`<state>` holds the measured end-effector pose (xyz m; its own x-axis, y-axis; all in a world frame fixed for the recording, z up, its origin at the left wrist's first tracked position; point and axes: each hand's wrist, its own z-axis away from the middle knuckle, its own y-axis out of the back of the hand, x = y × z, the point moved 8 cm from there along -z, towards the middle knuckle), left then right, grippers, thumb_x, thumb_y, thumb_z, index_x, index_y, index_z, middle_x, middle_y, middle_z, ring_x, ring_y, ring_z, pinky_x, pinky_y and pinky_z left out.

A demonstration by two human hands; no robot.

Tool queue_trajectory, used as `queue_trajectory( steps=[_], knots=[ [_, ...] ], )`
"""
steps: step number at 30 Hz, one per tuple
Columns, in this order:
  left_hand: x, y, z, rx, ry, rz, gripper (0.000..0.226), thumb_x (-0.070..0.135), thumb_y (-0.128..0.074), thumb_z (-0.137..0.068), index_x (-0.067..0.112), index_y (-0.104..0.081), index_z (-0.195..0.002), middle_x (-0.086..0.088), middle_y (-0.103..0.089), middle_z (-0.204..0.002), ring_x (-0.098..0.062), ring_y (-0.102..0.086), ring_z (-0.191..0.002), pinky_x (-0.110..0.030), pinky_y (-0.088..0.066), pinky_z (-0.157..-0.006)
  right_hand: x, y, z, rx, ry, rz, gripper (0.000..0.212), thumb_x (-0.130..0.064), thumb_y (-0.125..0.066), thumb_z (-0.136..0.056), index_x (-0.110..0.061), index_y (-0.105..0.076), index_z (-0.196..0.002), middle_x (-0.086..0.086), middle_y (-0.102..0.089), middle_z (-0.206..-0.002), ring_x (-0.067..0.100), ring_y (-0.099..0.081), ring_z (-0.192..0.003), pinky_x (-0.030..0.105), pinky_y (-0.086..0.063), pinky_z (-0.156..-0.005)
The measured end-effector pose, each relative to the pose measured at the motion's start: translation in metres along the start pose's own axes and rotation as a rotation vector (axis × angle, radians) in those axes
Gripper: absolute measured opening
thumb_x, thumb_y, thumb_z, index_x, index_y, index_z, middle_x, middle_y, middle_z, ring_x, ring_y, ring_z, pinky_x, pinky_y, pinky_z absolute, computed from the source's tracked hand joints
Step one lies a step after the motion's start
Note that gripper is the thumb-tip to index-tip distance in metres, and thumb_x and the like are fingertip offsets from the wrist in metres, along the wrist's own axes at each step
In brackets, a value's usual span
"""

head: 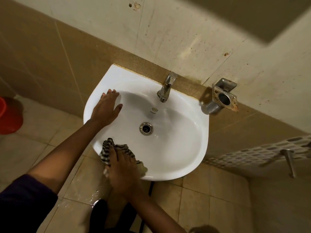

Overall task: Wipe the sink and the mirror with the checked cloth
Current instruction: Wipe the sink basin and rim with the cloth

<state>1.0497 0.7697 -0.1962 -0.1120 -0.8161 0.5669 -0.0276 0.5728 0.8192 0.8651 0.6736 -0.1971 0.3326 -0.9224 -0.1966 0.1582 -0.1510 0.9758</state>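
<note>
A white wall-hung sink (176,153) fills the middle of the view, with a metal drain (146,128) at its bottom and a chrome tap (166,88) at its back. My right hand (123,167) presses the black-and-white checked cloth (111,148) onto the sink's front rim. My left hand (106,107) lies flat, fingers spread, on the left rim and holds nothing. No mirror is clearly visible; a dark blurred shape sits at the top right corner.
A metal holder (224,95) is fixed to the wall right of the sink. A red bucket (9,115) stands on the floor at far left. A mosaic ledge with a metal bracket (290,158) lies to the right. Water wets the floor tiles (90,197) below the sink.
</note>
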Motion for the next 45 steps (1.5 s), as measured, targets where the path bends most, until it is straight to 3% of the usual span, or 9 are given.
queue_trajectory(
  steps=[7, 10, 14, 19, 24, 29, 33, 38, 45],
  knots=[
    [-0.009, 0.025, 0.003, 0.164, 0.021, 0.074, 0.046, 0.020, -0.045, -0.096, 0.003, -0.039, -0.139, -0.017, -0.034, -0.150, -0.028, -0.018, -0.145, -0.037, -0.003, -0.118, 0.054, 0.004, 0.044, -0.074, 0.168, 0.087, 0.061, -0.043, -0.071, -0.068, -0.021, -0.060, -0.123, -0.006, -0.071, -0.104, 0.009, -0.069, -0.089, 0.020, -0.057, -0.074],
    [-0.017, 0.033, 0.004, 0.232, 0.079, 0.148, 0.046, 0.025, -0.042, -0.097, 0.003, -0.041, -0.137, -0.019, -0.034, -0.150, -0.030, -0.016, -0.146, -0.039, 0.001, -0.118, 0.034, -0.002, 0.026, -0.131, 0.231, 0.052, 0.061, -0.037, -0.053, -0.084, -0.013, -0.042, -0.140, 0.008, -0.059, -0.132, 0.019, -0.059, -0.118, 0.027, -0.048, -0.098],
    [-0.048, 0.046, 0.004, 0.292, 0.298, 0.214, 0.060, 0.039, -0.033, -0.095, 0.000, -0.034, -0.140, -0.021, -0.026, -0.153, -0.033, -0.010, -0.146, -0.042, 0.005, -0.117, -0.008, -0.017, -0.014, -0.268, 0.225, -0.211, 0.069, -0.017, -0.043, -0.096, -0.004, -0.003, -0.149, 0.021, -0.014, -0.156, 0.033, -0.015, -0.145, 0.040, -0.010, -0.121],
    [-0.076, 0.023, 0.006, 0.042, 0.456, 0.562, 0.065, 0.062, -0.033, -0.090, 0.023, -0.034, -0.142, -0.008, -0.042, -0.146, -0.028, -0.039, -0.133, -0.036, -0.032, -0.101, -0.065, -0.014, -0.084, -0.153, 0.290, -0.192, 0.072, -0.005, -0.052, -0.088, -0.003, -0.014, -0.148, 0.027, -0.005, -0.156, 0.038, -0.001, -0.145, 0.047, 0.001, -0.119],
    [-0.108, 0.049, 0.000, 0.091, 0.651, 0.806, 0.083, 0.075, -0.022, -0.083, 0.018, -0.040, -0.141, -0.007, -0.039, -0.149, -0.026, -0.034, -0.139, -0.042, -0.024, -0.116, -0.076, -0.009, -0.158, 0.000, 0.341, -0.105, 0.054, -0.022, -0.046, -0.092, -0.011, -0.033, -0.143, 0.015, -0.019, -0.156, 0.030, -0.002, -0.147, 0.046, 0.007, -0.118],
    [-0.105, 0.071, 0.025, 0.391, 0.643, 0.658, 0.059, 0.054, -0.025, -0.096, 0.019, -0.037, -0.142, -0.011, -0.044, -0.145, -0.029, -0.039, -0.133, -0.031, -0.029, -0.102, -0.058, 0.000, -0.221, 0.023, 0.317, -0.190, 0.041, -0.023, -0.046, -0.093, -0.004, -0.048, -0.130, 0.014, -0.042, -0.144, 0.028, -0.017, -0.144, 0.049, -0.002, -0.119],
    [-0.079, 0.046, 0.030, 0.286, 0.528, 0.491, 0.054, 0.038, -0.031, -0.099, 0.012, -0.028, -0.146, -0.018, -0.034, -0.151, -0.034, -0.023, -0.142, -0.040, -0.016, -0.117, -0.022, 0.022, -0.259, 0.065, 0.298, -0.217, 0.046, -0.030, -0.034, -0.094, -0.004, -0.049, -0.129, 0.016, -0.049, -0.138, 0.027, -0.035, -0.136, 0.031, 0.000, -0.113],
    [-0.043, 0.027, 0.024, 0.205, 0.174, -0.198, 0.068, 0.040, -0.040, -0.095, 0.004, -0.017, -0.148, -0.017, -0.021, -0.156, -0.029, -0.015, -0.146, -0.040, -0.008, -0.119, 0.091, 0.058, -0.278, 0.262, -0.018, -0.195, 0.052, -0.011, -0.044, -0.091, -0.014, -0.037, -0.142, 0.005, -0.040, -0.149, 0.024, -0.030, -0.140, 0.050, -0.019, -0.117],
    [-0.039, 0.006, 0.012, 0.039, 0.044, -0.266, 0.068, 0.040, -0.036, -0.097, 0.005, -0.010, -0.148, -0.014, -0.017, -0.157, -0.025, -0.011, -0.147, -0.036, -0.007, -0.119, 0.083, 0.038, -0.273, 0.280, -0.278, -0.096, 0.057, -0.037, -0.039, -0.097, -0.017, -0.023, -0.147, 0.009, -0.023, -0.156, 0.028, -0.018, -0.144, 0.049, -0.011, -0.118]
  ],
)
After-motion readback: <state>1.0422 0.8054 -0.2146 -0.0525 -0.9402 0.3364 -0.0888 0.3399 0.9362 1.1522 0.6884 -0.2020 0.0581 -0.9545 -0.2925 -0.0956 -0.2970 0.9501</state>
